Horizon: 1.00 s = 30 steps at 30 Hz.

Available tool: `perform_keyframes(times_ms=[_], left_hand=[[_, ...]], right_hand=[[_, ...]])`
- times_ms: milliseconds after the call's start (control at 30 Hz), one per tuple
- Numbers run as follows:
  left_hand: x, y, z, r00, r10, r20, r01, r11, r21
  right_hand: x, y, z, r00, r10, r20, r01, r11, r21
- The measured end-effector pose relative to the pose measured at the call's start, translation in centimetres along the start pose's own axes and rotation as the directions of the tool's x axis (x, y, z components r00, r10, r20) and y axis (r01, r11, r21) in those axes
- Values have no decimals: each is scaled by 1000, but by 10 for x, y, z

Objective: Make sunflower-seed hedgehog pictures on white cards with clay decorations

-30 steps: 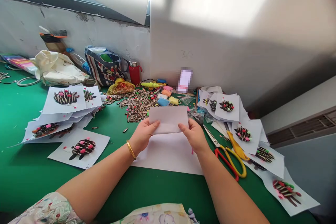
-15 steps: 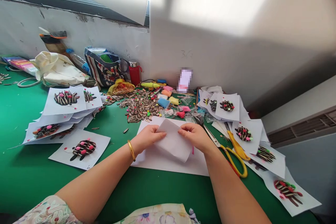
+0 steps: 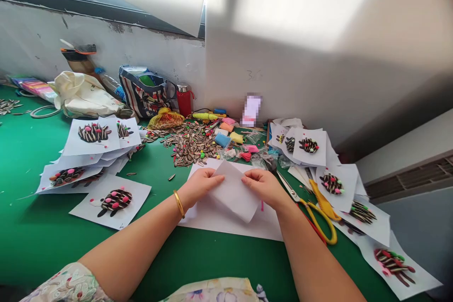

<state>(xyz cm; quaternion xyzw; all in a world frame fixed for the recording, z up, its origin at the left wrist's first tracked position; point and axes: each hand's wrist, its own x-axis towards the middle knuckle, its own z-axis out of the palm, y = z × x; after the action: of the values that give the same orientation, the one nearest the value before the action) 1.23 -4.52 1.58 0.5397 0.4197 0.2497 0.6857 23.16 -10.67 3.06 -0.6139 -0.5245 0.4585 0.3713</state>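
Note:
My left hand and my right hand pinch a square white sheet of paper between them, thumbs on top. The sheet is tilted above a larger white sheet that lies on the green table. Its upper face is blank; a bit of pink shows beside its right edge, under my right hand. Beyond the sheets is a heap of striped sunflower seeds. Yellow-handled scissors rest right of my right forearm. Left of my left hand lies a white card with a seed animal.
Cards with seed figures are piled at left and at right. Blue clay and other coloured lumps lie by the seeds. A striped bag, red flask and cream bag stand along the wall.
The whole view has shifted slightly, with things appearing a little to the right and lower. Both hands keep the same hold on the paper.

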Motion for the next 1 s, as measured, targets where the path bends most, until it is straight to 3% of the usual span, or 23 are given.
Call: perform_keyframes(times_ms=[433,867,1000], left_hand=[[1,-1,-1,1000,-10,-13,10,1000,-8],[0,0,-2,1000,-8,-9,8,1000,24],[-2,2,-2,1000,-18,17,17,998,54]], right_hand=[[1,1,0,1000,23,20,-23,999,22],[0,0,-3,996,12,84,-7,998,-63],[-1,0,-4,992,-32,126,47,992,-117]])
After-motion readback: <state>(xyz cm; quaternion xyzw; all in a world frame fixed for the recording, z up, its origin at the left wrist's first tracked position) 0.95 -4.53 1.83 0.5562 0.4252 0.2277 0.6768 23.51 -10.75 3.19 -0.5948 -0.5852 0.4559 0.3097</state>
